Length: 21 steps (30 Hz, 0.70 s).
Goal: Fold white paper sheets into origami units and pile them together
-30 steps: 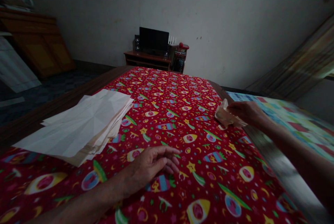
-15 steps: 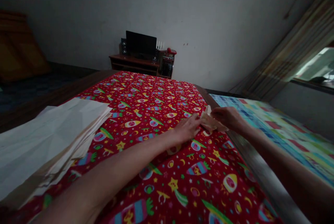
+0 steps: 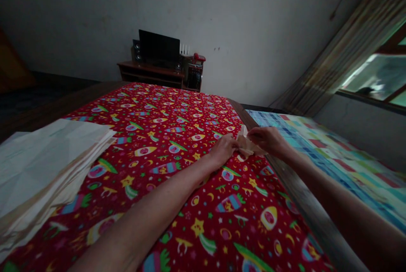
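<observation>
Surface [image 3: 287, 183]: dark wood, long, running away toward 12 o'clock; bare strips down both sides, dull sheen on the near right one. Red cloth [image 3: 177, 179] over the middle, printed with rockets, stars, moons. At 9 o'clock, paper stack [image 3: 47, 166], creased white sheets on top, tan ones among them, edges uneven, running out of view. At 2 o'clock, crumpled tan paper [image 3: 245, 145] at the cloth's right margin.
</observation>
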Each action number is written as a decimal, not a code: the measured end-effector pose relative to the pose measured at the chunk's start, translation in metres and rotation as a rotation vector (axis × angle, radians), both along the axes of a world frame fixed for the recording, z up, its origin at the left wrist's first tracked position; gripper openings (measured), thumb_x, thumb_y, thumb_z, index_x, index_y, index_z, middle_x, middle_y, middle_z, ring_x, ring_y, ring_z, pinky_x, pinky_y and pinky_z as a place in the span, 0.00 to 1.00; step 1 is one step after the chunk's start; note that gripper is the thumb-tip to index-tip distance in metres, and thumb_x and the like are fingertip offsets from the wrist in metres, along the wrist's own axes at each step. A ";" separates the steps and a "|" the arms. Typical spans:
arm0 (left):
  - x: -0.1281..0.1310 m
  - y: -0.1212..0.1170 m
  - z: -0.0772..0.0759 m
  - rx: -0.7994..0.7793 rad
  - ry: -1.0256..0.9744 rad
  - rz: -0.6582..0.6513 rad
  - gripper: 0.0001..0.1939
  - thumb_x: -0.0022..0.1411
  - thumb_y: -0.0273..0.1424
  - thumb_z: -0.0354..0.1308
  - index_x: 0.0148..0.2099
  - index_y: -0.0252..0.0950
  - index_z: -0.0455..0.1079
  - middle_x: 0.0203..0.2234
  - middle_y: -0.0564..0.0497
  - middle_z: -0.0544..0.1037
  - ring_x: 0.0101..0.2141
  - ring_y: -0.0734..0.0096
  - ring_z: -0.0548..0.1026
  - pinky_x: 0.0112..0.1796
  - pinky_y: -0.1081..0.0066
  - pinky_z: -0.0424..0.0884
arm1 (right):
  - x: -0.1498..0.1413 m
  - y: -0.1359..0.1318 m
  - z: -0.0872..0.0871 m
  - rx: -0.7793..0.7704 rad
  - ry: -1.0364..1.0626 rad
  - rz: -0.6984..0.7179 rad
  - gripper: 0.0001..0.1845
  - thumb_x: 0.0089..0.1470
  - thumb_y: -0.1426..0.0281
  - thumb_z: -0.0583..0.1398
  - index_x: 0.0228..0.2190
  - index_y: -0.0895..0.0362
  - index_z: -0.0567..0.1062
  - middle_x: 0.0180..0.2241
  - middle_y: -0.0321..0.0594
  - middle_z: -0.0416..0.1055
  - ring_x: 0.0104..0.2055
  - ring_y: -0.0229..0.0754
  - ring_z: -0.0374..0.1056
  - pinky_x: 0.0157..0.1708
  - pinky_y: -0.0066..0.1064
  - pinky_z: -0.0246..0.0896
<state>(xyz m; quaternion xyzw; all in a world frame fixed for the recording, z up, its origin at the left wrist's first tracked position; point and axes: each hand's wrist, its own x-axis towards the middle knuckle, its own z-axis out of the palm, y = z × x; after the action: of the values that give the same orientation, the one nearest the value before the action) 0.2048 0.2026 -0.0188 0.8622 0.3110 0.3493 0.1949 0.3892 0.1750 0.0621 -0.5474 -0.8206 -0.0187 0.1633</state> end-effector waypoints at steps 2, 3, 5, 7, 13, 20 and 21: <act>-0.001 -0.002 0.002 -0.002 0.003 0.006 0.11 0.61 0.25 0.53 0.38 0.31 0.77 0.31 0.46 0.72 0.33 0.67 0.70 0.35 0.71 0.66 | 0.001 -0.001 0.001 -0.003 0.015 -0.013 0.12 0.50 0.67 0.53 0.27 0.57 0.77 0.23 0.39 0.73 0.23 0.38 0.66 0.23 0.26 0.54; -0.002 -0.003 0.004 -0.006 0.006 0.006 0.12 0.62 0.25 0.51 0.38 0.32 0.77 0.31 0.46 0.72 0.33 0.67 0.70 0.35 0.71 0.66 | 0.001 -0.001 0.001 -0.001 0.026 -0.025 0.12 0.50 0.67 0.54 0.27 0.57 0.77 0.23 0.40 0.73 0.23 0.38 0.66 0.23 0.26 0.55; -0.003 -0.007 0.008 -0.019 0.017 0.005 0.14 0.64 0.27 0.49 0.39 0.32 0.77 0.31 0.47 0.73 0.32 0.67 0.70 0.33 0.71 0.66 | 0.001 -0.002 0.003 0.003 0.059 -0.044 0.12 0.49 0.68 0.54 0.27 0.57 0.76 0.24 0.41 0.74 0.25 0.40 0.68 0.23 0.26 0.56; -0.004 -0.010 0.010 -0.034 0.031 0.009 0.15 0.64 0.28 0.48 0.38 0.32 0.77 0.30 0.46 0.74 0.31 0.66 0.71 0.32 0.71 0.65 | -0.001 -0.002 0.003 -0.002 0.089 -0.050 0.12 0.48 0.67 0.54 0.28 0.57 0.77 0.26 0.42 0.75 0.26 0.41 0.69 0.25 0.27 0.57; -0.005 -0.012 0.012 -0.039 0.039 0.002 0.15 0.63 0.28 0.49 0.36 0.31 0.77 0.32 0.45 0.74 0.31 0.65 0.71 0.33 0.70 0.65 | -0.002 0.000 -0.002 -0.017 0.091 -0.048 0.13 0.50 0.65 0.54 0.29 0.58 0.77 0.26 0.42 0.75 0.26 0.41 0.69 0.25 0.27 0.58; -0.002 -0.008 0.009 -0.062 0.025 0.000 0.16 0.63 0.27 0.47 0.35 0.30 0.77 0.33 0.45 0.75 0.32 0.65 0.73 0.32 0.71 0.67 | -0.004 0.000 0.003 0.073 -0.120 -0.090 0.14 0.51 0.68 0.52 0.27 0.56 0.77 0.21 0.38 0.72 0.21 0.35 0.63 0.22 0.25 0.51; -0.001 -0.007 0.008 -0.066 0.022 -0.001 0.16 0.63 0.27 0.47 0.36 0.30 0.77 0.33 0.45 0.75 0.32 0.65 0.73 0.32 0.71 0.67 | -0.004 0.001 0.004 0.089 -0.144 -0.089 0.14 0.51 0.69 0.51 0.26 0.56 0.77 0.21 0.38 0.72 0.20 0.35 0.62 0.22 0.25 0.51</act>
<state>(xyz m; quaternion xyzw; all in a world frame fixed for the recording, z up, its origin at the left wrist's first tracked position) 0.2037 0.1954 -0.0111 0.8592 0.3241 0.3291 0.2199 0.3850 0.1755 0.0664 -0.5727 -0.8035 -0.1015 0.1269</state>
